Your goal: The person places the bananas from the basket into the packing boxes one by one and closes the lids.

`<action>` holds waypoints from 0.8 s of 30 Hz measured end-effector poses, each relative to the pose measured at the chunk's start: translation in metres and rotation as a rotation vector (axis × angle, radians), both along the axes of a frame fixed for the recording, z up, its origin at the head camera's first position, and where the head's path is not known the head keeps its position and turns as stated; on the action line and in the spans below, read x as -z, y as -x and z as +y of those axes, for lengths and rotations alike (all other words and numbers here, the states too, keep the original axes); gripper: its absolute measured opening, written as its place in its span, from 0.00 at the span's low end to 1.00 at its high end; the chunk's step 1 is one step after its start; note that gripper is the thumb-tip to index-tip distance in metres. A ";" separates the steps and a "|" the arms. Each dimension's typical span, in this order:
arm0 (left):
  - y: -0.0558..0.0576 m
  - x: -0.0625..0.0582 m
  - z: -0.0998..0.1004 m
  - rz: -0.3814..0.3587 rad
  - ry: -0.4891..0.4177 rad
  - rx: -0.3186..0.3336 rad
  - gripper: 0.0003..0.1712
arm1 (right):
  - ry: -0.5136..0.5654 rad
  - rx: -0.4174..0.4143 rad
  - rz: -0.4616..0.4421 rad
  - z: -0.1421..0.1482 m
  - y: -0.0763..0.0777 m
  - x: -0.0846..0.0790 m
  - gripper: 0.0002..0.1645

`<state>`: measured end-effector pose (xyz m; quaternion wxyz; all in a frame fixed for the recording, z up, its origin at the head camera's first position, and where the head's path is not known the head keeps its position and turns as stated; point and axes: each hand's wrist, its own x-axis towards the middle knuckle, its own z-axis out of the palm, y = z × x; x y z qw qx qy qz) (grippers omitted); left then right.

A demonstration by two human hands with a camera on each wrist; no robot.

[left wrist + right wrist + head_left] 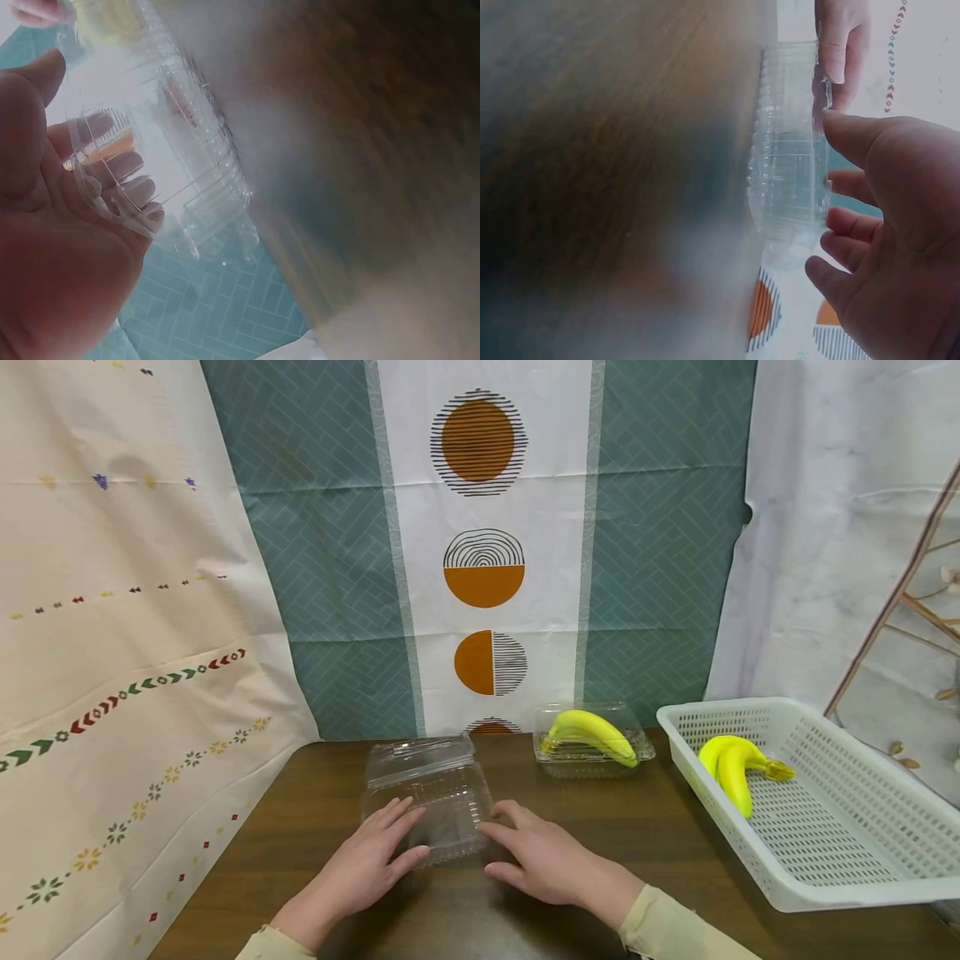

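A clear plastic clamshell container [448, 814] lies on the wooden table with its lid folded back toward the curtain. My left hand [367, 860] is at its left side, fingers spread and fairly straight; in the left wrist view, the fingers [124, 169] show through the clear plastic. On the other side, my right hand [547, 862] is beside the container's rim, its fingers loosely bent and apart. The right wrist view shows the container wall [787, 157] close to the right fingertips; whether they touch it I cannot tell. Neither hand grips anything.
Behind, to the right, another clear container [585, 768] holds a banana [592, 731]. At the far right stands a white perforated basket [847, 893] with bananas [731, 764] inside. Patterned curtains [322, 527] border the table [262, 860] at the back and left.
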<state>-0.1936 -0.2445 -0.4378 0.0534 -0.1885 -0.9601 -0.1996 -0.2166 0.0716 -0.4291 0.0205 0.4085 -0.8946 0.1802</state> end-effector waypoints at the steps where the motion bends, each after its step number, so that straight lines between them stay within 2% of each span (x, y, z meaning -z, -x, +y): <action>1: 0.001 0.000 0.000 0.001 0.002 0.005 0.37 | -0.001 0.004 -0.011 0.001 -0.001 0.000 0.35; 5: 0.003 -0.001 0.003 0.005 0.001 0.027 0.37 | 0.005 0.013 -0.033 0.007 -0.003 0.002 0.36; 16: 0.010 0.000 0.012 -0.032 -0.014 0.070 0.38 | 0.019 0.020 -0.035 0.019 -0.009 0.003 0.37; 24: 0.015 -0.001 0.018 -0.029 -0.016 0.099 0.38 | 0.034 0.026 -0.033 0.028 -0.012 0.003 0.36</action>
